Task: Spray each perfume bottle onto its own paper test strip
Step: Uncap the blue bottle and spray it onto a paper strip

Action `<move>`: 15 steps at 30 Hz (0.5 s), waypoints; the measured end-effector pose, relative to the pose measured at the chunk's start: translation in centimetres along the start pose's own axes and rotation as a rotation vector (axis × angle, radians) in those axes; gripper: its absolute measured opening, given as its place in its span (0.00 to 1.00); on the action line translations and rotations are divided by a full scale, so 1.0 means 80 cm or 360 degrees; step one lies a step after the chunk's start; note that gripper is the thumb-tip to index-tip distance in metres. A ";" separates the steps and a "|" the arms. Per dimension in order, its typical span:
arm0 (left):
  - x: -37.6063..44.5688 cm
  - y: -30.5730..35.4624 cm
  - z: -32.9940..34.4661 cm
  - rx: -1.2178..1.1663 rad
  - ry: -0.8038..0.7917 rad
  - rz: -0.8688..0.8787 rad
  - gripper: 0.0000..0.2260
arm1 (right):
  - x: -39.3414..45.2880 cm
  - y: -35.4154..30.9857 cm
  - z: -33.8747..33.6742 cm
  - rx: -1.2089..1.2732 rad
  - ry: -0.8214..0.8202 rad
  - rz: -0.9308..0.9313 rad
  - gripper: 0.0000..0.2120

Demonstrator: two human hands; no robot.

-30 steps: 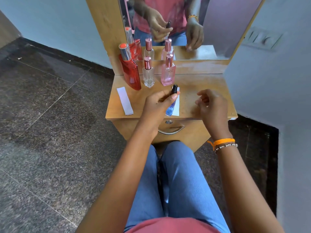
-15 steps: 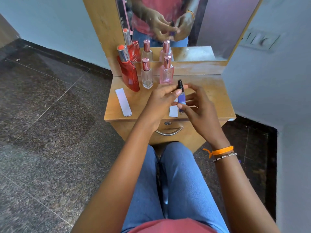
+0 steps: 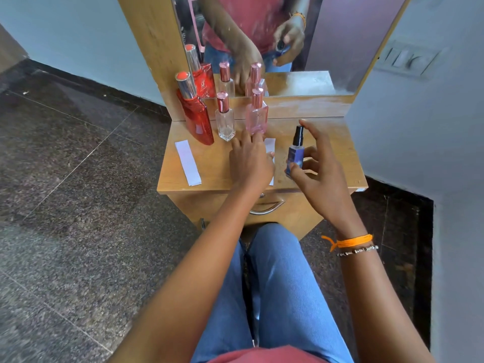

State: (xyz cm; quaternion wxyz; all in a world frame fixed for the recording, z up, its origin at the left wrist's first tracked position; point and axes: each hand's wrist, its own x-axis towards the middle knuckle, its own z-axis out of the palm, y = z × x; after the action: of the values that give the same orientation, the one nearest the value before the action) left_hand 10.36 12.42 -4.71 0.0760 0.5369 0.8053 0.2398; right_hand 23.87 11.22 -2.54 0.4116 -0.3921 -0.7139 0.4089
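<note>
A person seated at a small wooden desk (image 3: 327,142) holds a purple spray bottle (image 3: 295,158) in the right hand (image 3: 318,174), thumb and fingers closed around its lower body, index finger raised near the black nozzle. The bottle stands nearly upright, its long axis vertical with a slight lean, nozzle at the top; which way the spray opening faces cannot be made out. The left hand (image 3: 250,163) lies flat, fingers together and gripping nothing, pressing down a white paper test strip (image 3: 269,146) just to the left of the bottle; only the strip's far end and a sliver of its near edge show past the hand. Beyond the left hand's fingertips stand three capped bottles in a row against the mirror (image 3: 301,48): a pink bottle (image 3: 256,113) almost at the fingertips, a clear bottle (image 3: 224,117) further left, and a tall red bottle (image 3: 195,111) at the end. A second test strip (image 3: 187,162) lies well to the left of that hand, its long axis running away from the person, slightly angled. The task appears to be at its start: the first bottle is poised beside its strip, neither strip shows visible wetting, the other three bottles are capped, and only two strips are in sight for four bottles.
</note>
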 end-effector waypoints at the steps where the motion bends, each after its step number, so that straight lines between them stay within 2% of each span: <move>1: 0.000 0.000 0.001 -0.0049 0.0026 -0.0015 0.17 | 0.000 -0.001 0.001 0.0049 -0.0020 0.0014 0.32; 5: -0.007 -0.001 -0.003 -0.0262 0.0127 -0.0060 0.08 | -0.001 -0.001 0.003 0.0360 -0.0063 0.0082 0.27; 7: -0.010 -0.002 -0.009 -0.0455 0.0110 -0.0146 0.08 | -0.002 -0.001 0.005 0.0586 -0.0060 0.0165 0.25; 11: -0.013 -0.010 -0.029 -0.0776 0.0053 -0.0284 0.10 | 0.000 -0.003 0.011 0.1355 -0.0203 0.0377 0.24; 15: -0.016 -0.018 -0.048 -0.0915 0.0077 -0.0250 0.13 | -0.002 -0.008 0.016 0.2030 -0.0456 0.0393 0.23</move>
State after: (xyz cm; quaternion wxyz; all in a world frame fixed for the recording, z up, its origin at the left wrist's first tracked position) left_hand 8.24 9.67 -2.18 0.2239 0.4236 0.7449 0.4642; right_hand 22.59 10.50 -2.41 0.4140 -0.0924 -0.3295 0.8435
